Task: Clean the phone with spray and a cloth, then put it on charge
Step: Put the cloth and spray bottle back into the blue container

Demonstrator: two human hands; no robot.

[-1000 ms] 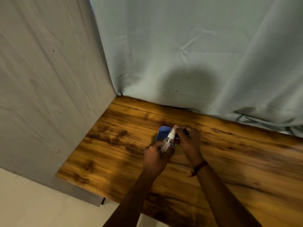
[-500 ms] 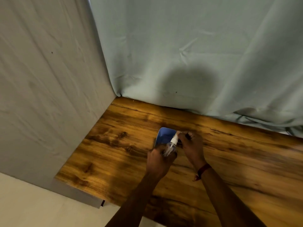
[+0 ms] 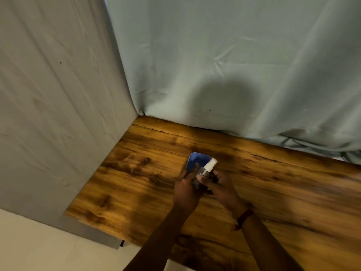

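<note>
A blue phone (image 3: 196, 160) lies on the wooden table (image 3: 136, 182), its near part hidden under my hands. Just above it is a small clear spray bottle (image 3: 203, 172) with a white nozzle (image 3: 211, 164) that tilts up and to the right. My left hand (image 3: 185, 192) wraps the bottle from the left, thumb lying over the phone's edge. My right hand (image 3: 221, 189) closes on the bottle's body from the right, below the nozzle. No cloth or charger is in view.
A grey-green curtain (image 3: 234, 65) hangs along the table's far edge, bunched at the right. A grey draped panel (image 3: 48, 114) closes the left side. The table's front left corner (image 3: 68, 213) drops to a pale floor.
My right fingers have slipped off the nozzle down to the bottle's body, so the white nozzle now shows fully. Both hands have drawn slightly nearer to me.
</note>
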